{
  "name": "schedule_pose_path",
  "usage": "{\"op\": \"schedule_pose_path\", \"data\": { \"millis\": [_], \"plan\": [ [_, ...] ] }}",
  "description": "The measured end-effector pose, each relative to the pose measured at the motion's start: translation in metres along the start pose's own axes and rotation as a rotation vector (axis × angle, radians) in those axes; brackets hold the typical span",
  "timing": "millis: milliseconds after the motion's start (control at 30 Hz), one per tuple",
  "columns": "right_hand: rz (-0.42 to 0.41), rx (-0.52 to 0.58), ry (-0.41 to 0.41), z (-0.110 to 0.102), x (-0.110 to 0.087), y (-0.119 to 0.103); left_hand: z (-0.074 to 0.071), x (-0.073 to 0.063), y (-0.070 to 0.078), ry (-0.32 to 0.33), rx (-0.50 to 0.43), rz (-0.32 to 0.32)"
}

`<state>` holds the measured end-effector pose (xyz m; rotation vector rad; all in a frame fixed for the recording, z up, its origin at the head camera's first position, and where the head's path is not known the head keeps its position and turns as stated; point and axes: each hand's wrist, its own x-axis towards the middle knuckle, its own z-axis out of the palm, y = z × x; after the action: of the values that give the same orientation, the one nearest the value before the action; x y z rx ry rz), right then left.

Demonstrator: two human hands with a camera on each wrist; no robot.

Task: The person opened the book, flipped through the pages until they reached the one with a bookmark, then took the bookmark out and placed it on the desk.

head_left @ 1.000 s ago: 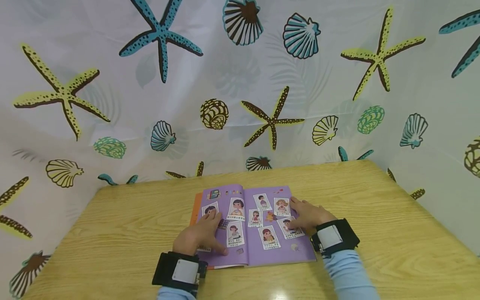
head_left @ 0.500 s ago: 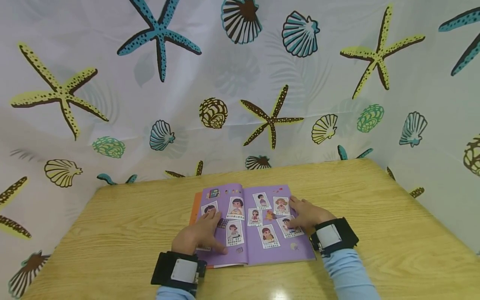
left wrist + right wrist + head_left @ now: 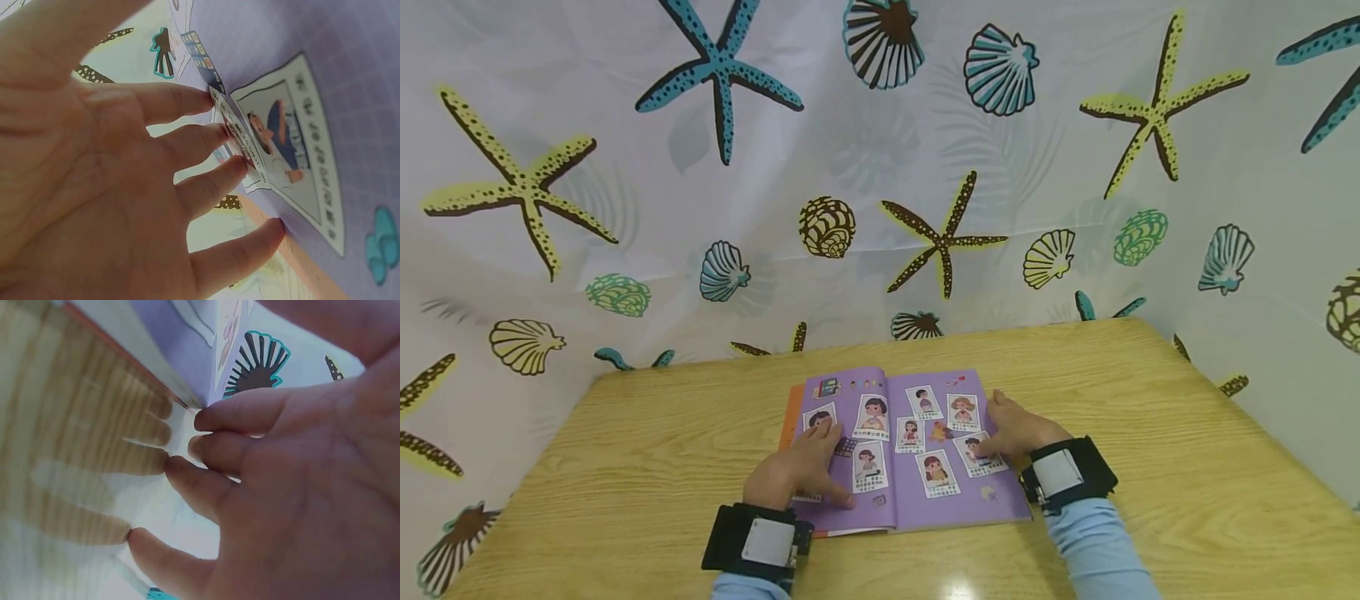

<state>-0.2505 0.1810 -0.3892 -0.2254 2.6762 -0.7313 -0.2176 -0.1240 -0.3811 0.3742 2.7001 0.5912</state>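
An open book (image 3: 917, 517) with purple pages and small framed pictures of people lies on the table. On its left page rests my left hand (image 3: 797, 471), fingers spread. In the left wrist view the fingertips (image 3: 272, 228) of that hand touch the page, beside a picture of a person. My right hand (image 3: 1026, 429) is at the book's right edge, with its thumb over the right page. In the right wrist view its fingertips (image 3: 140, 537) touch the tabletop beside the book's edge, the index finger closest to the page corner. Neither hand grips anything.
The light wood table (image 3: 647, 467) extends on both sides of the book. An orange cover edge (image 3: 790, 417) sticks out at the book's left. Behind the table hangs a white curtain (image 3: 760, 292) printed with starfish and shells.
The fingers of my right hand have shifted slightly to the right, from the page to the book's right edge. My left hand and the book have stayed in place.
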Motion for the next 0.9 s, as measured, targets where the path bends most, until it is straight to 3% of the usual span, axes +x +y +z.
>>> {"op": "schedule_pose_path", "data": {
  "millis": [233, 533, 700, 900],
  "plan": [
    [0.000, -0.153, 0.096, -0.001, -0.001, -0.006, 0.000, 0.000, 0.000, 0.000, -0.005, -0.004],
    [-0.181, 0.048, 0.263, -0.009, -0.003, 0.004, 0.000, 0.001, -0.002, -0.004, 0.006, -0.001],
    [-0.253, 0.061, 0.335, -0.009, 0.001, 0.009, 0.000, 0.001, -0.001, -0.001, 0.010, -0.003],
    [-0.270, 0.045, 0.341, -0.009, 0.002, 0.012, 0.001, 0.001, -0.001, 0.002, 0.015, -0.006]
  ]
}}
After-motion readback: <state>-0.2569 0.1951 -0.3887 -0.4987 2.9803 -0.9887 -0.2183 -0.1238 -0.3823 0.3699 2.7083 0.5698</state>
